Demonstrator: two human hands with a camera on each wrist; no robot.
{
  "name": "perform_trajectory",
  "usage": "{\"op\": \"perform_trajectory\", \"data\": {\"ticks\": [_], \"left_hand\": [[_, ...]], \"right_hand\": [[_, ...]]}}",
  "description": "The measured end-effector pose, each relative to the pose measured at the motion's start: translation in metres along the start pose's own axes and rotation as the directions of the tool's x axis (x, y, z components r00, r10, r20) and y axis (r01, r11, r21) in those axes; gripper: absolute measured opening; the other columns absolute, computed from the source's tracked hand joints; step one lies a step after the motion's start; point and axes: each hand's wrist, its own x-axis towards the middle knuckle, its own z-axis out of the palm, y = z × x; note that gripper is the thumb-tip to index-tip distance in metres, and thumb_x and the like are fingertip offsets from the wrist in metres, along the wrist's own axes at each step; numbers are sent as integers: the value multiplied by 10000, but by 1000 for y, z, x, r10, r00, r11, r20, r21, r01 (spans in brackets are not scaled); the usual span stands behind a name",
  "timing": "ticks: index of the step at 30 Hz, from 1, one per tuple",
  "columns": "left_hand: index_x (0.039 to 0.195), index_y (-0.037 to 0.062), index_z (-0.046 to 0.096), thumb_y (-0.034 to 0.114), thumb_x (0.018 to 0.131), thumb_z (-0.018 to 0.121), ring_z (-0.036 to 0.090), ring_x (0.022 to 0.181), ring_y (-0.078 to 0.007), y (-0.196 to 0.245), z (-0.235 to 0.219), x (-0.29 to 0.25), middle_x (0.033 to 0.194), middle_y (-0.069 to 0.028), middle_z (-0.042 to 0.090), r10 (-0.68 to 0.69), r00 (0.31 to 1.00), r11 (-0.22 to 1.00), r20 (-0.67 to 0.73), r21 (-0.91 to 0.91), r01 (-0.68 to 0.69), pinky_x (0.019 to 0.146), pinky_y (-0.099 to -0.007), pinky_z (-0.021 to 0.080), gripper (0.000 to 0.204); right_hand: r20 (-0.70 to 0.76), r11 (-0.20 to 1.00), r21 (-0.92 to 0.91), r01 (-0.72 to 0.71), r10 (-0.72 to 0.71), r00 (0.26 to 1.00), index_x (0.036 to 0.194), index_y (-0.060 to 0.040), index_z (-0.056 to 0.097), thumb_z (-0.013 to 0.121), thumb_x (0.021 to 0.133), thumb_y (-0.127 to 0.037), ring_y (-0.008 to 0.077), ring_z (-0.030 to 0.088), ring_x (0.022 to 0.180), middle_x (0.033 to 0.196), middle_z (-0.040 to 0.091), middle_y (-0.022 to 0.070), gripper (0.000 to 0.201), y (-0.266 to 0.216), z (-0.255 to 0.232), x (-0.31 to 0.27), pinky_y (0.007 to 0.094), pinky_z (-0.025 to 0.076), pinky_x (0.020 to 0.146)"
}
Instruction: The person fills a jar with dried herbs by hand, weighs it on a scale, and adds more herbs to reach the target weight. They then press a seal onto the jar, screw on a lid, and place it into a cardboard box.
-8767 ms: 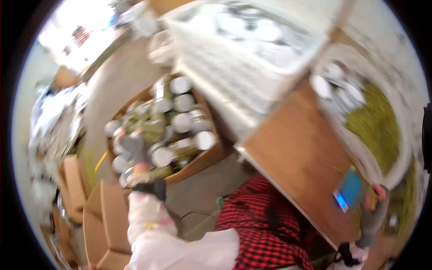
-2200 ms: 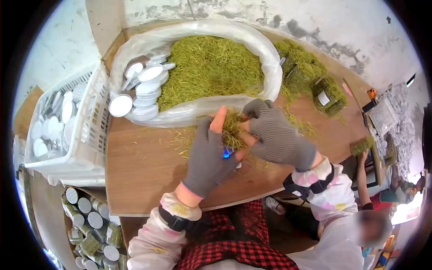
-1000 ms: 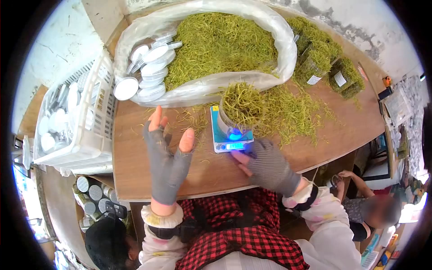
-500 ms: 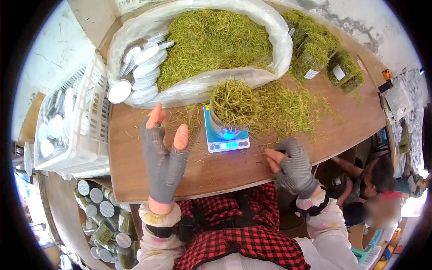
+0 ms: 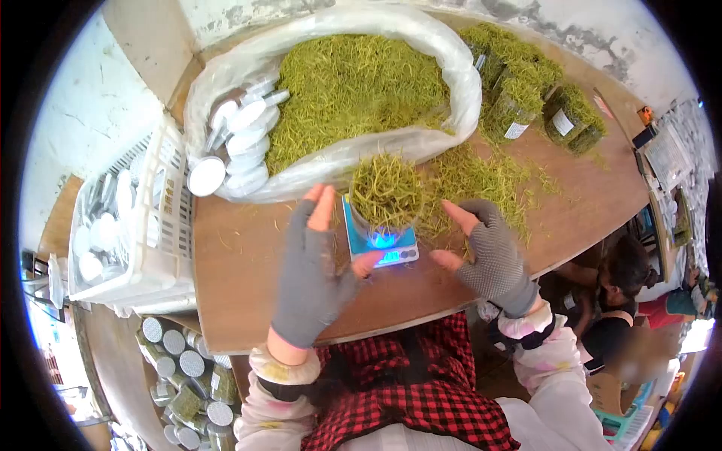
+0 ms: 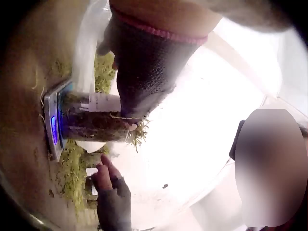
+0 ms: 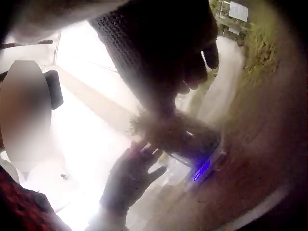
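A clear jar (image 5: 385,197) heaped with green dried strands stands upright on a blue-and-white scale (image 5: 407,255) whose display glows blue. My left hand (image 5: 307,274), in a grey fingerless glove, is spread just left of the jar, its thumb near the display. To the jar's right, my gloved right hand (image 5: 496,263) has thumb and index finger extended towards it. Neither hand grips the jar. The left wrist view shows the filled jar (image 6: 91,126) beside my left hand (image 6: 144,72); my right hand (image 7: 161,57) looms over the jar in the right wrist view.
Behind the jar lies a plastic bag (image 5: 361,146) of green strands with white lids (image 5: 244,143). Loose strands (image 5: 489,188) and filled jars (image 5: 519,101) are to the right. A white crate (image 5: 162,225) of lids and a box of jars (image 5: 192,363) are at left. People sit at right.
Both hands were working strands together 2.2 s ago, then stood apart. Since half a second ago, my left hand has come right towards the jar, and my right hand's fingers have extended up towards it.
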Motion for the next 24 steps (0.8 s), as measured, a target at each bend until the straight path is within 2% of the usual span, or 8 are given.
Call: {"op": "perform_trajectory", "data": {"ticks": [4,7,8,12,16,18,21,24], "left_hand": [[1574,-46,378,338,956,766,445,1449,-439,17,4,21,1575,-285,423,18,999,999,46,32,-20,1195,-490,363,825],[1544,-69,415,310,994,719,471,1416,-456,20,10,32,1557,-292,442,90,995,993,38,72,-92,1177,-493,381,734],[1496,-45,498,259,1013,689,492,1389,-463,23,13,35,1526,-286,475,67,998,996,20,53,-67,1162,-497,397,602],[1401,-22,610,221,1009,686,492,1393,-459,16,14,44,1501,-268,503,113,994,991,3,65,-113,1165,-499,396,467],[1213,-3,731,188,981,712,521,1352,-449,21,4,54,1444,-251,554,72,996,995,45,64,-75,1148,-492,406,300],[1162,1,754,194,971,726,529,1337,-447,21,-1,59,1421,-248,575,40,997,998,71,45,-44,1140,-487,410,272],[1107,37,778,224,948,757,552,1306,-425,20,-7,68,1363,-243,615,-14,987,1000,159,20,11,1110,-468,432,247],[1011,27,784,215,879,806,597,1179,-434,8,-3,71,1234,-240,654,-14,986,1000,166,11,12,1025,-470,490,231]], "right_hand": [[-41,995,95,15,-11,999,1547,15,436,837,863,-404,416,563,1169,1291,560,262,897,-19,8,20,486,462,1019],[-102,992,100,77,-67,993,1548,12,441,788,908,-411,422,549,1192,1307,557,254,841,-30,12,38,503,439,1052],[-129,988,121,100,-84,988,1524,-8,491,745,947,-382,433,542,1201,1310,559,249,733,-34,13,43,516,426,1066],[-165,991,47,123,-113,980,1412,-97,647,717,970,-318,426,549,1194,1303,566,238,498,-32,22,54,516,430,1060],[-207,973,138,182,-152,967,1380,-116,671,755,945,-298,402,556,1198,1293,574,221,479,-17,28,61,506,438,1052],[-131,912,399,95,-45,990,1370,-123,672,803,911,-284,363,561,1213,1298,577,191,503,-11,25,65,477,435,1076],[-60,897,440,-49,84,995,1412,-110,629,830,896,-285,350,543,1268,1333,566,187,580,-7,19,73,454,418,1118],[-4,855,514,-64,78,997,1462,-99,574,804,926,-309,370,511,1323,1381,545,209,620,-10,12,82,455,395,1154]]}}
